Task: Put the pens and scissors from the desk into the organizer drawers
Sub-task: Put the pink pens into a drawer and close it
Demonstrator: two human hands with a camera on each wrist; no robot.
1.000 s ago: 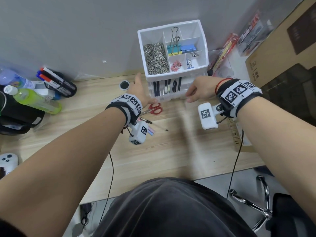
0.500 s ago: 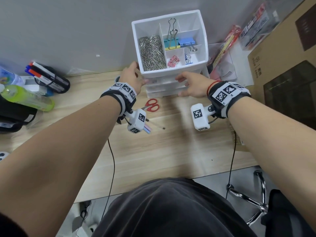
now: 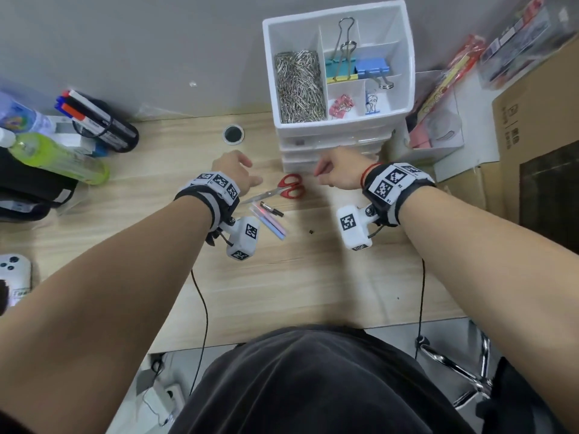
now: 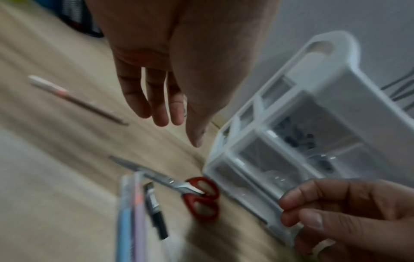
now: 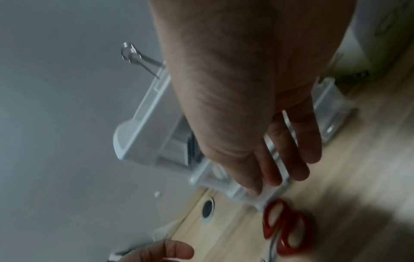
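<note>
The white organizer (image 3: 332,140) stands at the back of the desk with all its clear drawers closed. Red-handled scissors (image 3: 289,186) lie just in front of it, blades pointing left. Two pastel pens (image 3: 271,222) and a short black pen (image 3: 272,210) lie beside my left wrist. The left wrist view shows another pale pen (image 4: 74,99) further left. My left hand (image 3: 233,170) hangs over the desk left of the scissors, fingers relaxed and holding nothing. My right hand (image 4: 298,211) pinches the front of the bottom drawer (image 4: 257,191) between thumb and forefinger.
A black case of markers (image 3: 100,123), a green bottle (image 3: 59,158) and a bag crowd the left. A cable hole (image 3: 233,134) sits left of the organizer. Packets (image 3: 438,114) and a cardboard box (image 3: 539,120) fill the right. A white controller (image 3: 14,270) lies at the near left.
One second ago a drawer with pens stood open; both hands pushed it closed. Since then both hands dropped toward the desk, the right one onto the bottom drawer front.
</note>
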